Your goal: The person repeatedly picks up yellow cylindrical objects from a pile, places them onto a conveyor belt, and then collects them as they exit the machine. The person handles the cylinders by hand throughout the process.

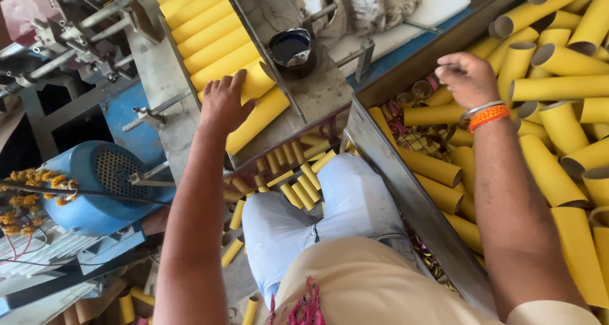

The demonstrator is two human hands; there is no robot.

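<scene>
My left hand lies flat on a row of yellow cardboard tubes lined up side by side in the sloped metal chute of a machine. Its fingers touch the lowest tubes, with nothing gripped. My right hand reaches into a metal bin at my right, piled with several loose yellow tubes. Its fingers are curled together over small short tube pieces in the bin's near corner. What they pinch is hidden. A metal bangle and an orange thread band sit on that wrist.
A blue motor with a grille sits at lower left with dried flowers beside it. A small dark cup of liquid stands on the machine top near white rags. Short yellow tube pieces litter the floor by my knees.
</scene>
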